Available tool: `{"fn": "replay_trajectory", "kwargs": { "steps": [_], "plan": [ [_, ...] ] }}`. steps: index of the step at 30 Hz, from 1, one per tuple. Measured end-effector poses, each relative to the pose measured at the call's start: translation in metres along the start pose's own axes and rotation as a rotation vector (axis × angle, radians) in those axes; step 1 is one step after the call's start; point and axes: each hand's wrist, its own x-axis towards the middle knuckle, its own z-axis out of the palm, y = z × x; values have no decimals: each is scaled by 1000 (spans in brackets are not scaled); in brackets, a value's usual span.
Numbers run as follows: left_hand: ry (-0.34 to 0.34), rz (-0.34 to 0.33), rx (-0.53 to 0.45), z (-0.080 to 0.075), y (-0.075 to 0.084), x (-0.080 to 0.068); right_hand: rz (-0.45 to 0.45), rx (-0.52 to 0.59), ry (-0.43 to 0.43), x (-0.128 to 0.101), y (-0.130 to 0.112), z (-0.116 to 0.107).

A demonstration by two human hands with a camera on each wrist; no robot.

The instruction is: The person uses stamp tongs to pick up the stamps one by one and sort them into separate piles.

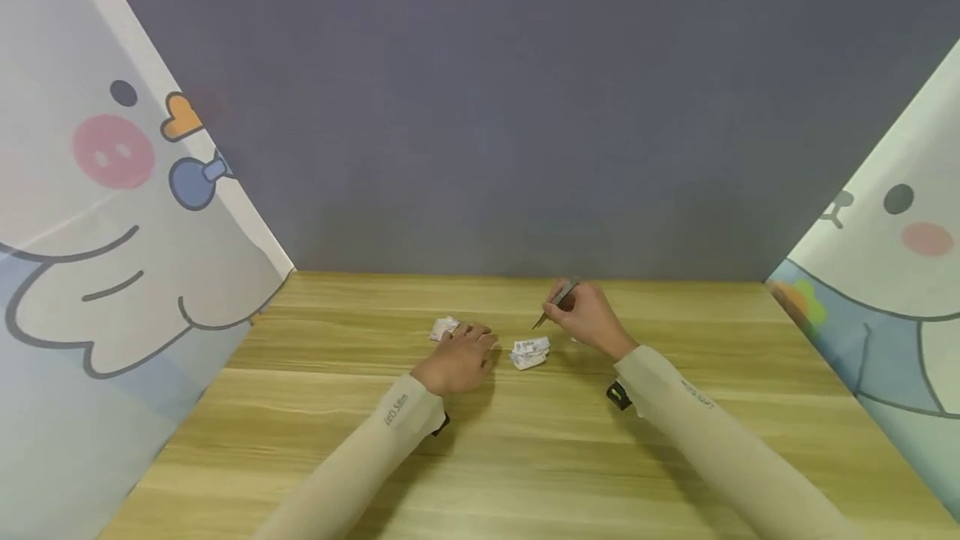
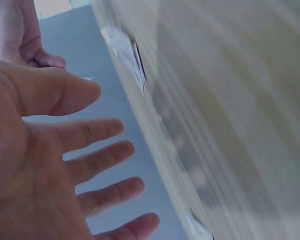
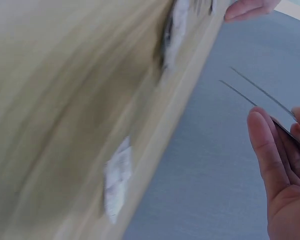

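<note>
**Tweezers in your right hand, two crumpled papers on the counter**

Head view: your right hand (image 1: 588, 317) pinches thin metal tweezers (image 1: 553, 304), the tips pointing down toward the wooden counter (image 1: 525, 448). A crumpled paper (image 1: 530, 352) lies just beside this hand, between both hands. Your left hand (image 1: 459, 357) rests flat with relaxed fingers, touching a second crumpled paper (image 1: 444, 327) at its far side.

Left wrist view: your left hand (image 2: 45, 165) is open, fingers (image 2: 102, 160) spread and straight, holding nothing. The counter is blurred.

Right wrist view: your right hand (image 3: 285, 170) grips the tweezers (image 3: 262, 97), the two prongs apart. One paper (image 3: 117, 175) lies on the blurred counter.
</note>
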Motion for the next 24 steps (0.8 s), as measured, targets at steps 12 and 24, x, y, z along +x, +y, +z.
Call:
{"fn": "replay_trajectory", "kwargs": {
  "steps": [12, 24],
  "plan": [
    [-32, 54, 74, 15, 27, 13, 82, -16, -20, -10, 20, 3],
    [-54, 32, 167, 22, 36, 22, 55, 36, -14, -12, 20, 10]
  ]
}}
